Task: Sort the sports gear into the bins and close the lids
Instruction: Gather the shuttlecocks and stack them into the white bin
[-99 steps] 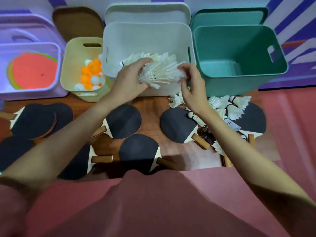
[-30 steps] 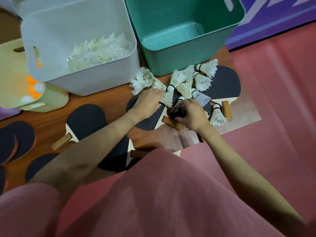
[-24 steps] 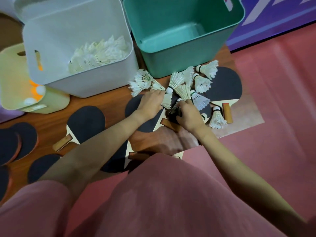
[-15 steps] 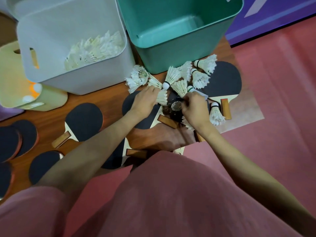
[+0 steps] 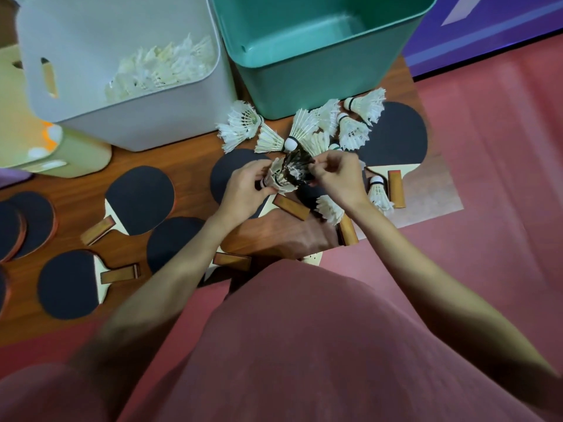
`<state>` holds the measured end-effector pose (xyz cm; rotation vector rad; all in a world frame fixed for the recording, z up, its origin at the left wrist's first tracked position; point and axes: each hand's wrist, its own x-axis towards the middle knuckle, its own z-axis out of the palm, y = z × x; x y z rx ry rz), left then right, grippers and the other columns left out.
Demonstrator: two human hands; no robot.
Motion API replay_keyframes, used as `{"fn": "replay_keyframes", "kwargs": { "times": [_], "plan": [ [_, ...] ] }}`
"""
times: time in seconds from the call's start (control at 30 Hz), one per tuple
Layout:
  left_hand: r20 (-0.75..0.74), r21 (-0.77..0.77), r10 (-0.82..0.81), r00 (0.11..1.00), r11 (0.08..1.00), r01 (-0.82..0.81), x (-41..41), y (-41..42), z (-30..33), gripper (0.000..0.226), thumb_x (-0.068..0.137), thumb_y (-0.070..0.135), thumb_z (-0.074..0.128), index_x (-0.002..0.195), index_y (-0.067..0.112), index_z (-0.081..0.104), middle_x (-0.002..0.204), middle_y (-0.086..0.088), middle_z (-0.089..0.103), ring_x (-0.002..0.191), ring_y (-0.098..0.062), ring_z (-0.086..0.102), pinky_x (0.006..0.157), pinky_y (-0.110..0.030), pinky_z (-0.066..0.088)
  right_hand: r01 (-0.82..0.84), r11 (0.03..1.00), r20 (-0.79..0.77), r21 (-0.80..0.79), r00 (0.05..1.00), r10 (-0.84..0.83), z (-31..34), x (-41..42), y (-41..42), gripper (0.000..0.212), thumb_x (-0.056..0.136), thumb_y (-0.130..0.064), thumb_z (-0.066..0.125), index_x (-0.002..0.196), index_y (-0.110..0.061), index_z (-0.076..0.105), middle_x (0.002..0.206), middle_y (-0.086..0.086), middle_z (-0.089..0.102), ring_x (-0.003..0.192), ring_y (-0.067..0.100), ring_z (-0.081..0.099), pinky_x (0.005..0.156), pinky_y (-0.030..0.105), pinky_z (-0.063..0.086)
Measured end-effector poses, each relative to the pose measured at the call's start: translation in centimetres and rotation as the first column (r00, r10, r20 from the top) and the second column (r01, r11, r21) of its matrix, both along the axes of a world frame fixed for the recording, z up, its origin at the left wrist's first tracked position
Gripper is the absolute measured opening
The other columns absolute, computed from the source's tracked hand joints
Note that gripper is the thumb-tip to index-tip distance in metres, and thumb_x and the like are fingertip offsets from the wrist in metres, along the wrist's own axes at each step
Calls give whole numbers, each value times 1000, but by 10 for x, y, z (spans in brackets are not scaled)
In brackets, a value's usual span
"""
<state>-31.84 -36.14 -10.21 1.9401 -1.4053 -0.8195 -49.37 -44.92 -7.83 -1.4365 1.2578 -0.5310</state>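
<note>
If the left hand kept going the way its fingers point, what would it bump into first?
Probably the right hand. The left hand, gripping a shuttlecock, points right toward it, with the dark shuttlecock between them; depth is unclear.

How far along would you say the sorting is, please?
Partly done: many shuttlecocks already lie in the white bin. The left hand and right hand each hold shuttlecocks together. More loose shuttlecocks remain, all paddles are unsorted, the teal bin looks empty, no lids on.

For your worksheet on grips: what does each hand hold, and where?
Left hand grips a white shuttlecock near its cork end; right hand pinches the dark shuttlecock by its feathers.
</note>
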Motion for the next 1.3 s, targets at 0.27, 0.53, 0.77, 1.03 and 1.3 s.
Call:
{"fn": "replay_keyframes", "kwargs": {
  "times": [0.27,0.53,0.77,1.03,1.3],
  "plan": [
    [-192,38,114,975,993,-109,-21,16,1,52,69,-1,81,117,4,62,102,1,68,90,6,63,86,-13,50,-79,996,26,-31,996,80,2,-14,-4,16,89,-20,65,87,-4,68,68,15,64,55,13,62,61,28,51],
    [-218,118,217,952,974,-195,-25,34,-5,56,68,-2,81,120,4,61,104,0,68,96,-10,65,90,-18,51,-424,899,-561,-114,774,294,-9,-49,-1,31,85,-38,65,99,-10,64,82,7,67,77,23,62,65,30,44],
    [-202,137,235,951,968,-210,-28,42,-8,56,69,1,81,120,6,61,105,3,67,97,-8,64,91,-16,50,-603,797,-782,-16,505,366,-7,-40,12,21,84,-20,54,100,-6,58,101,18,65,96,38,59,69,36,43],
    [-124,81,206,971,977,-197,-27,43,-8,50,70,2,81,116,6,64,102,8,65,96,-7,63,87,-11,47,-180,939,-316,-293,945,82,29,-51,-2,22,84,-6,49,63,-9,46,56,4,41,53,15,33,48,24,25],
    [-111,19,144,983,990,-143,-42,29,-4,49,69,2,81,115,7,65,104,0,70,96,-10,66,87,-23,53,-209,972,-127,-106,972,196,17,-40,3,37,83,-3,54,54,-16,35,53,-3,29,50,8,25,50,24,21]
  ]
}}
